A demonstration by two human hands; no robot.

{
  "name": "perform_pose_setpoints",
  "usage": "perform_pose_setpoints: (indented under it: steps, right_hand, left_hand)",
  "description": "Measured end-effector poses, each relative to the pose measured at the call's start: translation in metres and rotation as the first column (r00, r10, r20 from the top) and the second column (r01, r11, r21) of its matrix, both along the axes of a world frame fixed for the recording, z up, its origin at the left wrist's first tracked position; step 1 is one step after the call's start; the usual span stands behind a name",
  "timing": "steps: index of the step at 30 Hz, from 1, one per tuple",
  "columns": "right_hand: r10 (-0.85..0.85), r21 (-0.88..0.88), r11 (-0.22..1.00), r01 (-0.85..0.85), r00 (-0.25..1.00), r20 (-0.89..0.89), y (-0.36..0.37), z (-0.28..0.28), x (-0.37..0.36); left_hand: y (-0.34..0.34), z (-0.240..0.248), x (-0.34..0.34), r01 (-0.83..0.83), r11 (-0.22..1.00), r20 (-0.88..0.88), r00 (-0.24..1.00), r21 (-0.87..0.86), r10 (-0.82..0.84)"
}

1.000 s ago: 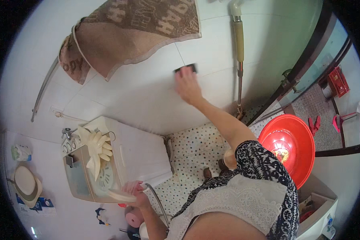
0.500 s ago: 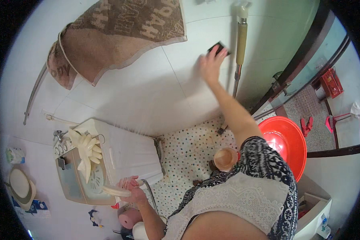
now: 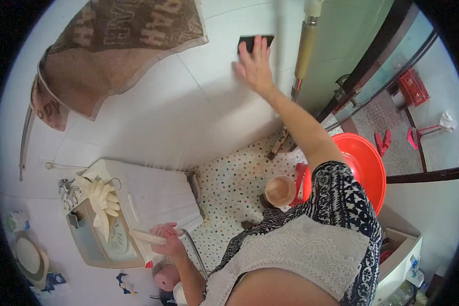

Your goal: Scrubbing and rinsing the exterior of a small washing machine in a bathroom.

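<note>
Towel (image 3: 117,51): brown, draped at the upper left against the white wall (image 3: 222,66), a curved rail (image 3: 25,143) showing below its left end.
Washing machine (image 3: 160,191): stood below the towel, with pale rubber gloves (image 3: 104,199) lying limp on its top.
Left hand (image 3: 171,246): low, beside the machine's near corner, its fingers wrapped round a pale shower head (image 3: 147,237); a grey hose (image 3: 194,251) curved down from just beside it.
Water: fine streaks showed in front of the machine and the wall's lower part, spraying away from the shower head.
Black pad (image 3: 249,40): against the wall, up and to the right of the left hand and well apart from it; its long axis ran nearly side to side from where I stood.
Right hand (image 3: 257,71): by far the nearer one, reaching up with spread fingers laid over the pad, which poked out past the fingertips; I couldn't tell whether it gripped the pad or only pressed it.
Pole (image 3: 304,48): tan-sleeved, just right of the right hand.
Round container (image 3: 280,191): on the spotted floor (image 3: 229,178), below the reaching arm.
Red basin (image 3: 370,168): further right, partly hidden by the patterned sleeve (image 3: 341,188).
Slippers (image 3: 383,143): reddish, beyond the doorway.
</note>
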State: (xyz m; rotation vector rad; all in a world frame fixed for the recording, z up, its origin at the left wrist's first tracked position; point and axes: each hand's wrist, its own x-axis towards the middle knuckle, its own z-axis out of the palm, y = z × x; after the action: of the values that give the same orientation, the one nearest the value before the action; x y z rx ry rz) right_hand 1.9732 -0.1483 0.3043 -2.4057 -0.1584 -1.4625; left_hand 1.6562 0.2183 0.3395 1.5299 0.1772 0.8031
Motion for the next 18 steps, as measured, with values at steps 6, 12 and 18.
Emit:
perform_pose_setpoints:
  steps: [6,12,18]
  right_hand:
    - [0.097,0.385,0.922,-0.035,0.985,-0.144,0.049,-0.120,-0.015]
    - [0.195,0.680,0.717,0.155,0.891,-0.409,-0.066,-0.110,0.039]
    - [0.026,0.933,0.332,0.140,0.987,-0.158,0.107,-0.098,0.041]
  left_hand:
    - [-0.012,-0.009,0.003,0.144,0.971,-0.004,0.989,0.191,-0.146]
    - [-0.015,-0.017,0.019,0.032,0.990,-0.038,0.999,0.137,-0.027]
    - [0.008,-0.019,0.015,-0.042,0.981,-0.051,0.997,0.188,0.053]
